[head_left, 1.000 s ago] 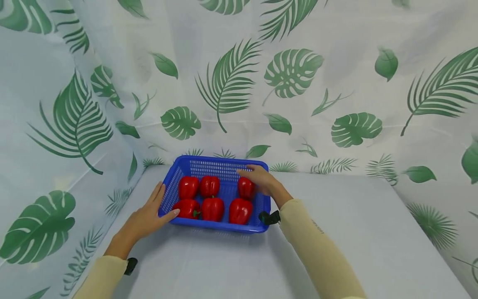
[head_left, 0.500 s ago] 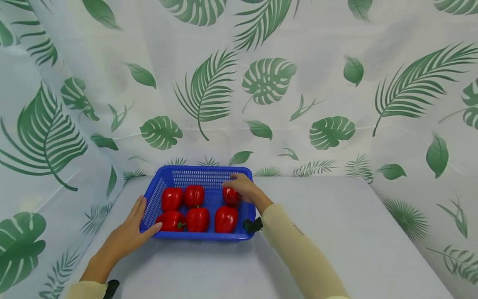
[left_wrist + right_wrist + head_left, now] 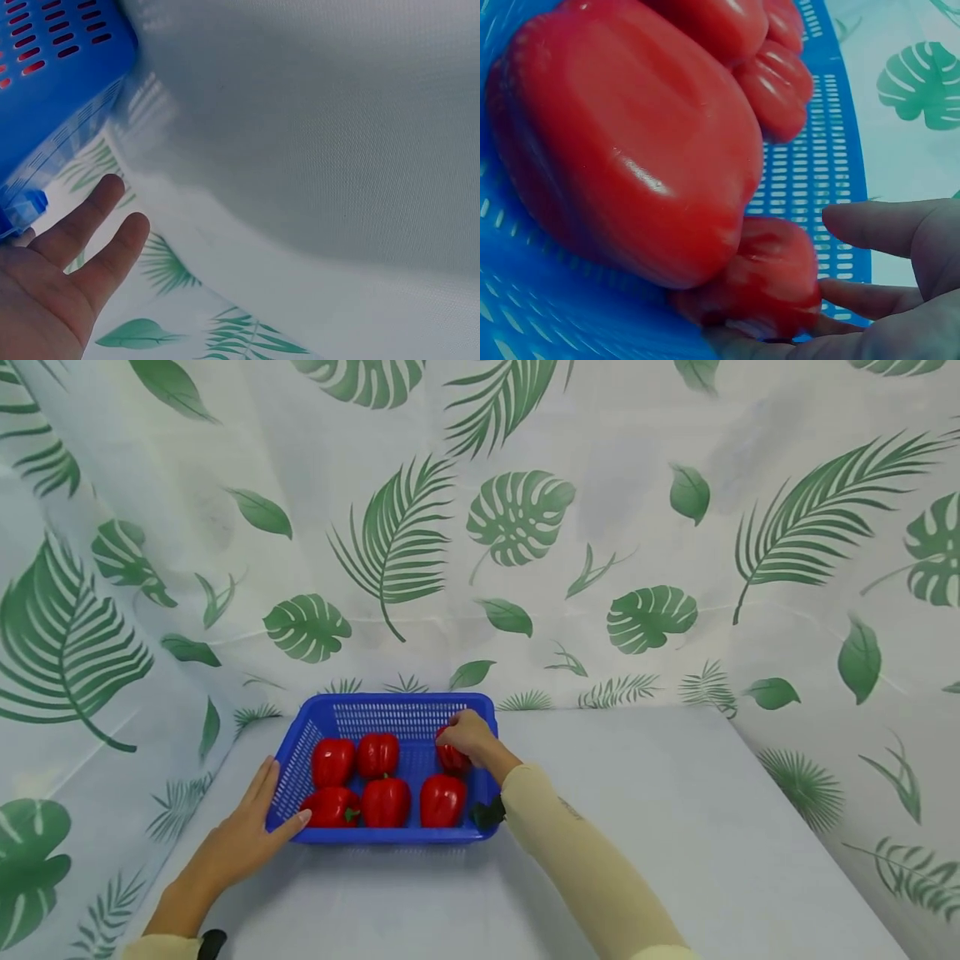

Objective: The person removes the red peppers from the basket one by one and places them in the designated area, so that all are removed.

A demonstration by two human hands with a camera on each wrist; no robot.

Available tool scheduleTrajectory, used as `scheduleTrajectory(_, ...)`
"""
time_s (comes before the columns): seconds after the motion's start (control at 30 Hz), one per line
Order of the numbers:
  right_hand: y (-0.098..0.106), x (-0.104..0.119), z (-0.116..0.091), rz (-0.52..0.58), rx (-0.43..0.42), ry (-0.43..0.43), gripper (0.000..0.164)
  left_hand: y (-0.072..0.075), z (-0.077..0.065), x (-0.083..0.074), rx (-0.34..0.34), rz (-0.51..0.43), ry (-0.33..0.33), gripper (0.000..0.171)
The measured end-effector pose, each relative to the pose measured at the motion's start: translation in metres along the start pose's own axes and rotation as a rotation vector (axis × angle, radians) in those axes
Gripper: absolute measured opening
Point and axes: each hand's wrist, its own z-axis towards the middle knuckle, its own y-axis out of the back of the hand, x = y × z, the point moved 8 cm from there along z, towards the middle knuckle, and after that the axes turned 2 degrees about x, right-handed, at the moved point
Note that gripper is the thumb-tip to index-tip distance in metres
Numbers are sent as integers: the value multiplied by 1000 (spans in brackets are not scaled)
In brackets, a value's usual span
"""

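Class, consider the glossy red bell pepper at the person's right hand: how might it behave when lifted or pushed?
The glossy, lobed red bell pepper is probably stiff: its skin looks taut. Its smooth shine suggests it may be slippery. Its rounded sides could let it roll unevenly inside the blue plastic basket.

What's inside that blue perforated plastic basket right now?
The basket holds six glossy red bell peppers in two rows of three. The bare right hand partly covers the back right pepper. Whatever lies beneath the peppers can't be seen.

Pale yellow sleeves (image 3: 592, 868) end beside black wrist devices (image 3: 489, 812), the right sleeve bearing a small dark marking (image 3: 570, 808)
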Motion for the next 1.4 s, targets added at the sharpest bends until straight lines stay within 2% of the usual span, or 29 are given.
scheduleTrajectory(0.2,-8,-1,6,-45,0,-23,56,2,2,6,-5,-9,8,116)
scheduleTrajectory(0.37,-15,-8,9,-24,21,-44,58,-1,2,7,2,-26,19,117)
scheduleTrajectory(0.6,-18,-8,7,13,63,-30,59,-1,1,6,-3,-32,33,117)
scheduleTrajectory(0.83,-18,-8,6,34,81,-19,50,-3,2,8,-2,-59,22,116)
scheduleTrajectory(1.2,-26,-9,10,-13,93,-2,44,-2,-2,11,-21,-92,19,115)
scheduleTrajectory(1.4,-20,-13,11,-41,87,-3,47,-4,3,8,-43,-117,0,114)
